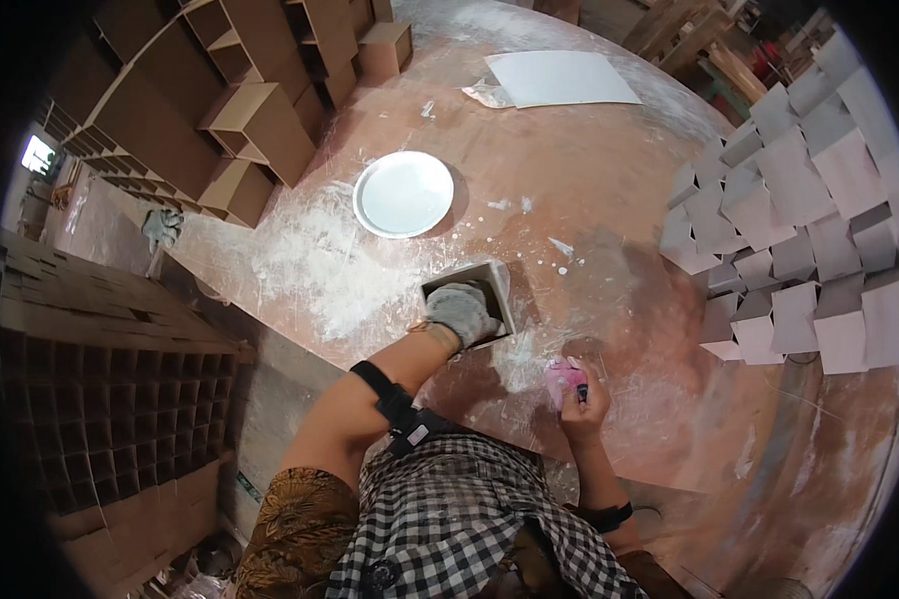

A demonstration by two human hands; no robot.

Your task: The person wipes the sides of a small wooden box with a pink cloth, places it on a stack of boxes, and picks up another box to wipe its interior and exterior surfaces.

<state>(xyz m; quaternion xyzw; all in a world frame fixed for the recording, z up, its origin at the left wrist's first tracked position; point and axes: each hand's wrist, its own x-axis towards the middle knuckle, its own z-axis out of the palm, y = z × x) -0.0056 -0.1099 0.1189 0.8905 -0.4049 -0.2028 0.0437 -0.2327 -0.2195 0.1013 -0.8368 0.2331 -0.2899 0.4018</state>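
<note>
My left hand (457, 311), in a grey glove, reaches down into a small open-topped box (505, 287) with light walls. Its fingers are partly hidden inside, so their grip cannot be made out. The box sits on the reddish, white-smeared tabletop (370, 309). To the right, my bare right hand (587, 407) pinches a soft pink pad (559, 375) marked with whitish smears, held low over the table. Something small and dark shows at its fingers. Beyond the box lies a round, shallow white dish (404, 195) with pale white contents.
Brown cardboard boxes (270, 125) are stacked at the far left. Pale open boxes (784, 190) form a pile on the right. A white sheet (564, 78) lies at the back. Near the left edge stand stacked cardboard compartments (130, 399), and a grey glove (162, 228) rests by the table's corner.
</note>
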